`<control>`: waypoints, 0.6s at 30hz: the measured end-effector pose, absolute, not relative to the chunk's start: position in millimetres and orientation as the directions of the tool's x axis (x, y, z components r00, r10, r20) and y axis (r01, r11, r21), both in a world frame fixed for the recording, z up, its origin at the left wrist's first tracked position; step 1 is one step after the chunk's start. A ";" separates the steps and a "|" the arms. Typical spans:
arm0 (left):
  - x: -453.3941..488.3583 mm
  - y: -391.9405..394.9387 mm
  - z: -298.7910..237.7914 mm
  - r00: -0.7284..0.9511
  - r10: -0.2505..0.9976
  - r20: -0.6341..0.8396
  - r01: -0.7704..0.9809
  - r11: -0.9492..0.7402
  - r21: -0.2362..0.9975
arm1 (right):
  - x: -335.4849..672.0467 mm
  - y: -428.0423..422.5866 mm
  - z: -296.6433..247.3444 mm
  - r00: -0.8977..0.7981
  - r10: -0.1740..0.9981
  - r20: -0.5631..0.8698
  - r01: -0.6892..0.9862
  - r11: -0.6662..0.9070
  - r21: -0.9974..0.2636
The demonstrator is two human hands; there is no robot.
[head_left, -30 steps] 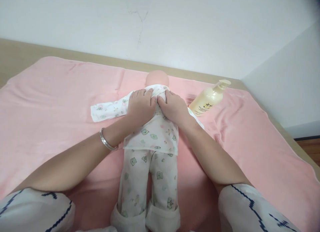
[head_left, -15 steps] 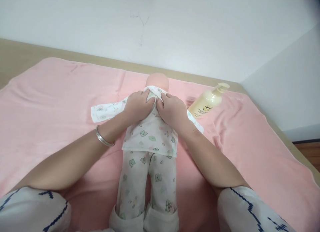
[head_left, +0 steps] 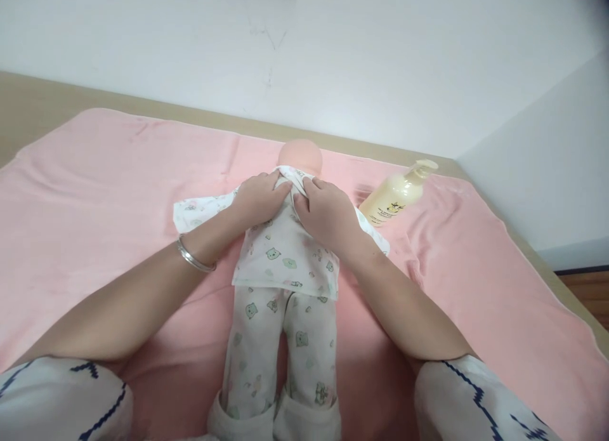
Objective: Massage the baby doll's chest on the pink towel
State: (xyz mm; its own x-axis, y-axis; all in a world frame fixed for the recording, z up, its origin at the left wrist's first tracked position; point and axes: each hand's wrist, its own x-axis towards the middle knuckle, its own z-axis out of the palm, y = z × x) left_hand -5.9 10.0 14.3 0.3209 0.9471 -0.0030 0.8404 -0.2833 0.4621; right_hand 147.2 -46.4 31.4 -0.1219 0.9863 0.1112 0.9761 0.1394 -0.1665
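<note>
Both hands lie on the baby doll [head_left: 285, 263] upon the pink blanket [head_left: 95, 206]. The left hand [head_left: 259, 197] and the right hand [head_left: 326, 212] each pinch the collar of its printed shirt [head_left: 285, 254] with bent fingers. A cream pump bottle [head_left: 394, 200] lies near the right hand.

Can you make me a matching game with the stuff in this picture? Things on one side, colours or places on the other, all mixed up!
Things:
1. blanket
2. pump bottle
3. bracelet
4. doll

Matches:
A. silver, worn on a wrist
B. cream-coloured, to the right of the doll
C. pink, spread under everything
D. dressed in white bear-print clothes

Right pairs: 1-C, 2-B, 3-A, 4-D.
</note>
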 end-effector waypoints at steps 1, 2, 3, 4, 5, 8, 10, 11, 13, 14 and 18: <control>-4.9 7.8 14.1 0.309 0.951 0.010 0.848 -0.280 0.449 | 148.3 -44.7 31.5 -0.103 0.990 0.094 0.973 0.120 -0.196; -3.5 3.9 13.7 0.310 0.950 0.035 0.856 -0.295 0.424 | 150.6 -41.7 31.6 -0.074 0.995 0.064 0.969 0.087 -0.232; -1.9 -1.0 13.1 0.324 0.944 0.067 0.861 -0.323 0.392 | 153.6 -38.0 31.7 -0.043 0.999 0.031 0.962 0.050 -0.268; -0.3 -6.1 12.3 0.347 0.932 0.103 0.861 -0.360 0.360 | 157.0 -34.2 31.7 -0.016 1.000 0.003 0.955 0.016 -0.297; 1.0 -10.6 11.4 0.377 0.916 0.136 0.854 -0.400 0.332 | 159.9 -30.7 31.5 0.002 1.000 -0.016 0.949 -0.007 -0.315; 1.3 -14.7 8.6 0.472 0.862 0.183 0.816 -0.506 0.278 | 162.2 -28.0 28.9 -0.005 1.000 -0.020 0.952 -0.001 -0.305; -1.1 -8.3 7.8 0.533 0.829 0.172 0.791 -0.560 0.247 | 156.9 -33.7 25.6 -0.046 0.999 0.025 0.967 0.051 -0.249; -2.6 -3.5 8.1 0.539 0.829 0.150 0.789 -0.560 0.253 | 153.0 -38.1 23.7 -0.074 0.995 0.061 0.973 0.085 -0.213; -4.8 5.8 10.1 0.478 0.874 0.087 0.818 -0.479 0.320 | 145.3 -46.9 20.9 -0.129 0.981 0.144 0.978 0.150 -0.145; -5.2 8.8 11.5 0.425 0.904 0.051 0.834 -0.413 0.366 | 142.6 -50.0 20.3 -0.147 0.973 0.176 0.977 0.170 -0.126; -2.1 3.3 14.3 0.356 0.934 0.033 0.855 -0.340 0.391 | 145.9 -46.6 24.9 -0.121 0.986 0.118 0.970 0.142 -0.196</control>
